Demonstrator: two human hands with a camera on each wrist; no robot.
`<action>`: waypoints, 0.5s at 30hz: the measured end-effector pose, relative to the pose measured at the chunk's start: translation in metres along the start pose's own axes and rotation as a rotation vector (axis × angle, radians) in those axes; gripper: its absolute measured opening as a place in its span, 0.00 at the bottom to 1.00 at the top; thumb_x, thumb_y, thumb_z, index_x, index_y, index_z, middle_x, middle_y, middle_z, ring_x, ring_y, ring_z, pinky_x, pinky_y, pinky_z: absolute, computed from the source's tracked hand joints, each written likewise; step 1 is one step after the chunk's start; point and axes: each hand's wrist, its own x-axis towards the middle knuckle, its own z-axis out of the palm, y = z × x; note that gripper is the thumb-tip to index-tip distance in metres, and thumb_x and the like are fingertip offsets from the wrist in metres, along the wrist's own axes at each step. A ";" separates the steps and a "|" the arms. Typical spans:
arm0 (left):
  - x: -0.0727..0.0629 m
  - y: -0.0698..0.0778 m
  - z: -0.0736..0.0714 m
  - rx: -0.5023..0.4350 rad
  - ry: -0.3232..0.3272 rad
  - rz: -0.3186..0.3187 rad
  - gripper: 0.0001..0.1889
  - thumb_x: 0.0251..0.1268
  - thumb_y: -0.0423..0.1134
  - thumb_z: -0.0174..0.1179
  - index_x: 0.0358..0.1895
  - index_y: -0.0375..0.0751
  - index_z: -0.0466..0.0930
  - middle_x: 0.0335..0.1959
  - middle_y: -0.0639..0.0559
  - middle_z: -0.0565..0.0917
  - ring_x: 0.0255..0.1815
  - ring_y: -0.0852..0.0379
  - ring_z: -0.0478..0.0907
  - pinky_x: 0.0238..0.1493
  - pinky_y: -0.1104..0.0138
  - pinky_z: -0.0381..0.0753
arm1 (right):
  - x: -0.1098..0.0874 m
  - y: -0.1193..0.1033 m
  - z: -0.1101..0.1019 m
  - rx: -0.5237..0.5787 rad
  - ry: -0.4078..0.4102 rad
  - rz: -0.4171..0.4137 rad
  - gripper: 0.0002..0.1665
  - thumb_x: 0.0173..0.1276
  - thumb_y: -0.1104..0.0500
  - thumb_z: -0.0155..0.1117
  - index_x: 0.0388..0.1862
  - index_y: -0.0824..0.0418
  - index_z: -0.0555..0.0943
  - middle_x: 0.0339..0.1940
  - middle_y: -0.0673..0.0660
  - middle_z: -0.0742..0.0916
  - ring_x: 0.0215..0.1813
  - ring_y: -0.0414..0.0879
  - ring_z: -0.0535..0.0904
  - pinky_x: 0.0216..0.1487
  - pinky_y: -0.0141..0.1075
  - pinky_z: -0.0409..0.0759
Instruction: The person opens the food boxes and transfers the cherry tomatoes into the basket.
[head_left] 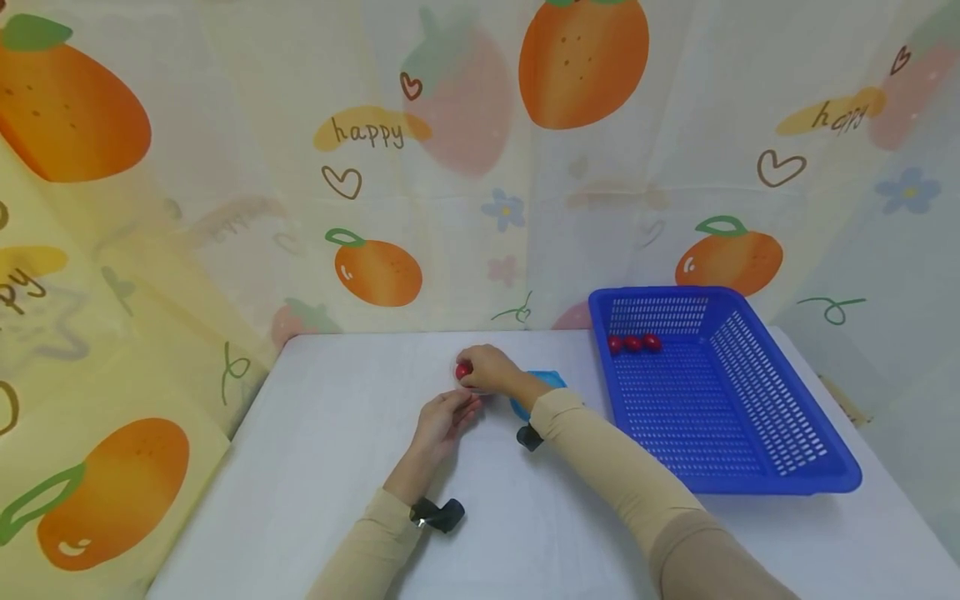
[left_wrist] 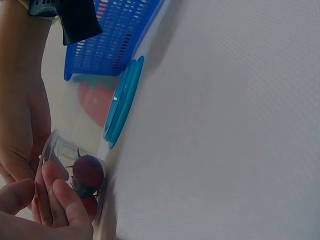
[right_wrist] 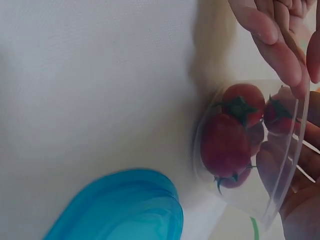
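Note:
A clear plastic container [right_wrist: 240, 200] holds several cherry tomatoes [right_wrist: 225, 145] with green stems and stands on the white tabletop. My left hand [head_left: 442, 421] pinches its near rim, thumb on one side and fingers on the other. From the right, my right hand [head_left: 491, 371] reaches over the container, its fingertips inside. In the head view a red cherry tomato [head_left: 463, 372] shows between its thumb and fingers; the hand hides part of this hold. Beside the container lies a blue lid [right_wrist: 135, 200], partly covered by my right wrist in the head view.
On the right stands a large blue plastic basket [head_left: 750, 479] with 3 red tomatoes [head_left: 633, 343] along its far left corner. A fruit-print cloth [head_left: 465, 250] hangs behind and to the left of the table [head_left: 315, 467].

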 end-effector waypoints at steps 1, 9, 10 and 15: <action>0.000 0.000 0.000 -0.002 -0.005 0.002 0.10 0.70 0.33 0.54 0.51 0.32 0.73 0.33 0.54 0.86 0.38 0.62 0.85 0.48 0.71 0.85 | 0.000 0.000 -0.001 0.002 0.006 -0.001 0.24 0.65 0.59 0.67 0.59 0.61 0.78 0.55 0.58 0.84 0.58 0.51 0.79 0.63 0.42 0.77; 0.001 0.001 0.000 0.029 0.023 -0.021 0.14 0.71 0.36 0.55 0.54 0.33 0.74 0.37 0.52 0.87 0.42 0.59 0.86 0.54 0.67 0.84 | -0.001 0.008 -0.025 0.063 0.071 0.002 0.23 0.64 0.61 0.68 0.59 0.63 0.79 0.53 0.59 0.85 0.55 0.51 0.80 0.60 0.40 0.81; 0.001 0.000 0.000 0.031 0.027 -0.024 0.14 0.71 0.36 0.56 0.55 0.33 0.73 0.38 0.52 0.87 0.42 0.59 0.86 0.54 0.67 0.84 | -0.001 0.009 -0.030 0.064 0.075 0.006 0.24 0.64 0.61 0.68 0.59 0.63 0.79 0.54 0.60 0.85 0.55 0.51 0.80 0.59 0.40 0.81; 0.002 0.001 -0.001 0.041 0.039 -0.040 0.16 0.70 0.38 0.56 0.57 0.33 0.73 0.40 0.50 0.87 0.45 0.58 0.86 0.56 0.67 0.83 | -0.007 0.014 -0.056 0.081 0.106 0.008 0.24 0.65 0.62 0.67 0.60 0.65 0.77 0.55 0.62 0.84 0.56 0.53 0.80 0.59 0.40 0.82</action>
